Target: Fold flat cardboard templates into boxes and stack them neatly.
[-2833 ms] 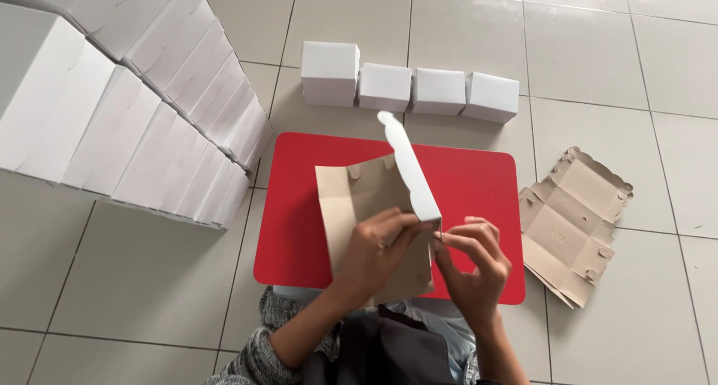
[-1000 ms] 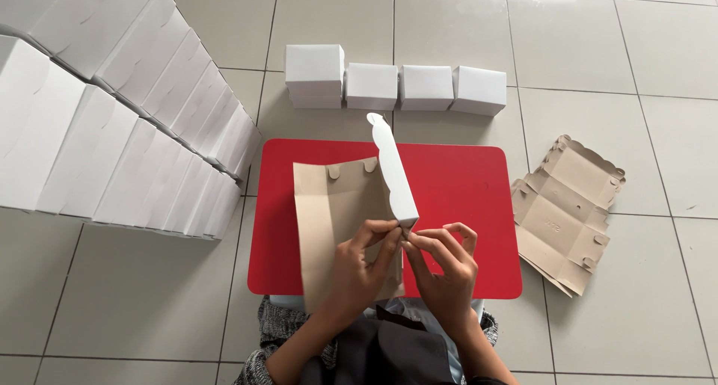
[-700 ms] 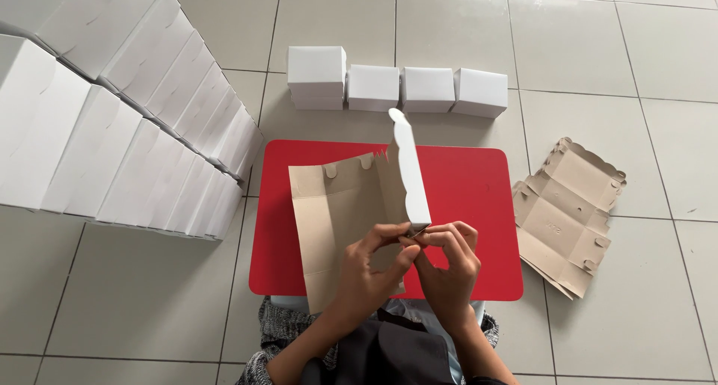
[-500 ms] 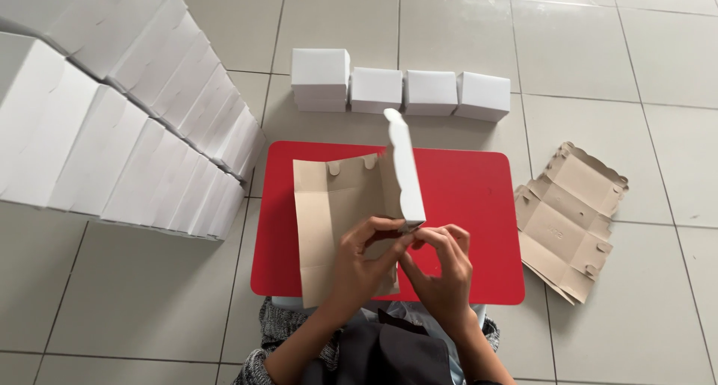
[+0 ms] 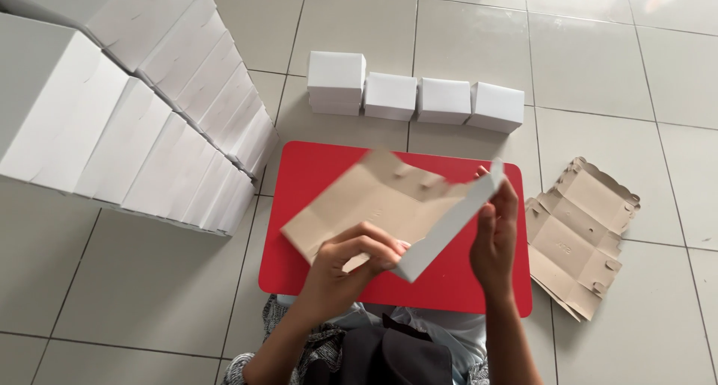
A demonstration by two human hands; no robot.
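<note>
- Head view: we held a flat cardboard box blank (image 5: pixel 389 202) above the red tray (image 5: pixel 314 168), turned diagonally and blurred.
- Our left hand (image 5: pixel 351 262) pinched its near corner; our right hand (image 5: pixel 495 239) gripped the raised white flap at the far end.
- Four small white boxes (image 5: pixel 415 93) stood beyond the tray.
- Rows of white boxes (image 5: pixel 142 123) sat left; a stack of flat blanks (image 5: pixel 580 235) lay right.

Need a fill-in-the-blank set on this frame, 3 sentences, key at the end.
Both hands hold a flat cardboard box blank above a ____ mat.
The left hand grips the near end, the right hand the ____ end.
Beyond the mat stand ____ folded white boxes in a row.

Missing words: red; far; four
</note>
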